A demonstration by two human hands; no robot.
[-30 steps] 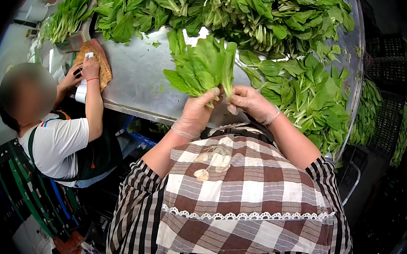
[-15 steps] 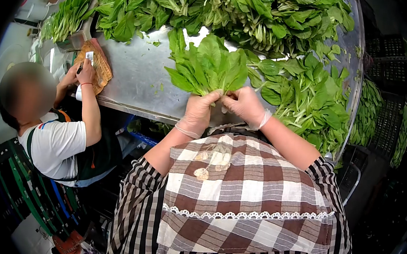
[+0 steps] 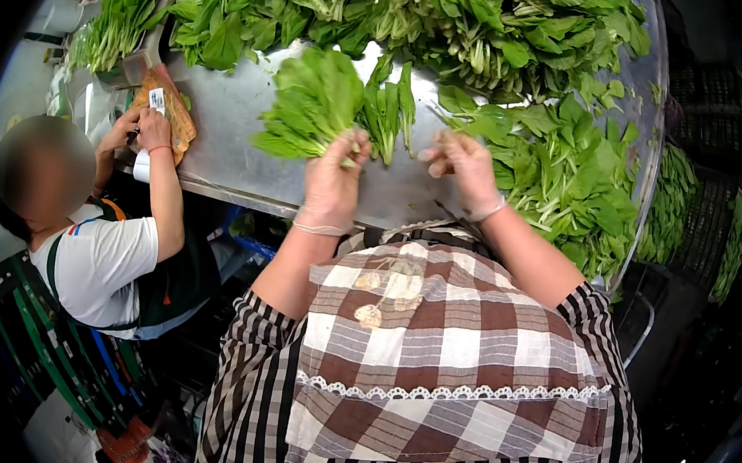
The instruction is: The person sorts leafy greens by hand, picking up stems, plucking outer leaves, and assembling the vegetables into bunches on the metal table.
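Observation:
A bunch of leafy greens (image 3: 312, 105) fans out from my left hand (image 3: 337, 170), which is closed round its stems above the metal table. Thin clear gloves cover both hands. To the right, my right hand (image 3: 464, 173) is apart from the bunch, its fingers loosely curled and slightly blurred, with nothing visible in them. It is beside a spread of loose greens (image 3: 564, 179). Between the hands and slightly farther back, a few separate leafy stalks (image 3: 387, 112) lie on the table.
A large heap of greens (image 3: 410, 12) covers the back of the metal table (image 3: 220, 128). At left, a co-worker (image 3: 109, 260) handles a brown labelled package (image 3: 172, 119) near a container of greens (image 3: 122, 29). Dark crates (image 3: 707, 219) with greens stand beyond the right edge.
My hands have separated. The left has carried the bunch left, tilting it, while the right has let go and moved right. A few stalks now show on the table between them.

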